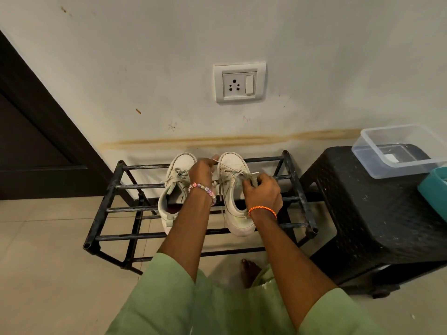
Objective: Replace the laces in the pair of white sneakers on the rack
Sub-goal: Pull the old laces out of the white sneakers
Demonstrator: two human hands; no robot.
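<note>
Laces (233, 172) on the right sneaker (235, 192) are in both hands: the left hand (202, 170) pinches 1 thin end and draws it taut toward the toe, and the right hand (262, 192) has its fingers curled round a bunch of lace above the tongue. The left sneaker (174, 189) sits just beside it with its lace looking untouched. Both shoes rest toes to the wall on the top bars of the black rack (113, 186).

Likely trouble starts with that taut end. A hard tug could jam a knot in an eyelet or fray the tip, making it hard to pull free. The sneaker lies on open bars with only the grip on its laces steadying it, so a sideways pull might tip it, knock its neighbour, or drop it through a gap to the floor.

No fresh laces are plainly visible. The clear tub (396, 151) on the black stool (362, 213) holds something small and pale, too unclear to name.
</note>
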